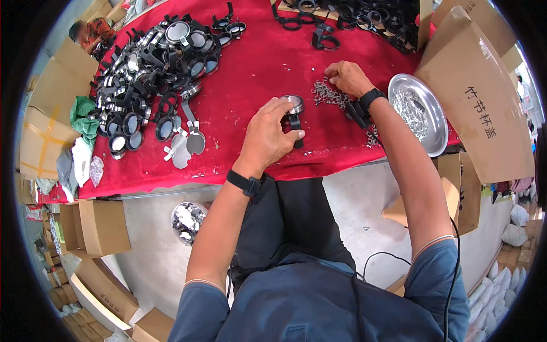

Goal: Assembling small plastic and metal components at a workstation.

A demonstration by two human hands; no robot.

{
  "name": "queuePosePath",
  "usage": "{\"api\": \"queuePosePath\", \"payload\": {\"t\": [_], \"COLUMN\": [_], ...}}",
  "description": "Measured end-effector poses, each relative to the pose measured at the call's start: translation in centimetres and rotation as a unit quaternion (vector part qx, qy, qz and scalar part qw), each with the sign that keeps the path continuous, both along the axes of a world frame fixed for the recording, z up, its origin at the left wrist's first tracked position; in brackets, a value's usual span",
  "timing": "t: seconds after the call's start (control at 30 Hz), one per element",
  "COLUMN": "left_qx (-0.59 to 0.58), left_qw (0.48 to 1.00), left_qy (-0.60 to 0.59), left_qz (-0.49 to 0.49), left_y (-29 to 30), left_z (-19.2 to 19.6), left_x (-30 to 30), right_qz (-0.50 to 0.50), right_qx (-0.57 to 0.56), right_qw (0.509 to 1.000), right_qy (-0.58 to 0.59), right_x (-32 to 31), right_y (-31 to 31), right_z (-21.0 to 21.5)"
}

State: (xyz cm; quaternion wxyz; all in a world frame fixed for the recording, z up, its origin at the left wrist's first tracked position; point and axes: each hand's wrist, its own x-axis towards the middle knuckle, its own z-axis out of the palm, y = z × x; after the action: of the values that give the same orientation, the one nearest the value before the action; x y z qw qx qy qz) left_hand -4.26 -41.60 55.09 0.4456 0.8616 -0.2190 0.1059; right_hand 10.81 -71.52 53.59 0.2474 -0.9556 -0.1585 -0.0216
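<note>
My left hand grips a small round lid with a shiny metal top and a black strap hanging from it, held just above the red table cloth. My right hand rests fingers-down on a small heap of tiny silver metal clips, pinching at them. Whether a clip sits between the fingertips is hidden. Both wrists wear black bands.
A big pile of black-and-silver lids fills the table's left; more black rings lie at the far edge. A steel dish of small metal parts stands at right beside a cardboard box. Another dish of parts and boxes are on the floor.
</note>
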Motion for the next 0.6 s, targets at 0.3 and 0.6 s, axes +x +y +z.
{"api": "queuePosePath", "payload": {"t": [0.3,0.6], "left_qx": [-0.005,-0.009], "left_qw": [1.0,1.0], "left_qy": [-0.019,0.004], "left_qz": [0.001,-0.001], "left_y": [0.2,0.4], "left_z": [-0.6,-0.8], "left_x": [0.3,0.1], "right_qz": [-0.028,-0.025], "right_qx": [-0.04,-0.157], "right_qw": [0.999,0.973], "right_qy": [-0.02,-0.165], "right_x": [0.2,-0.9], "right_y": [0.8,1.9], "right_z": [-0.2,0.6]}}
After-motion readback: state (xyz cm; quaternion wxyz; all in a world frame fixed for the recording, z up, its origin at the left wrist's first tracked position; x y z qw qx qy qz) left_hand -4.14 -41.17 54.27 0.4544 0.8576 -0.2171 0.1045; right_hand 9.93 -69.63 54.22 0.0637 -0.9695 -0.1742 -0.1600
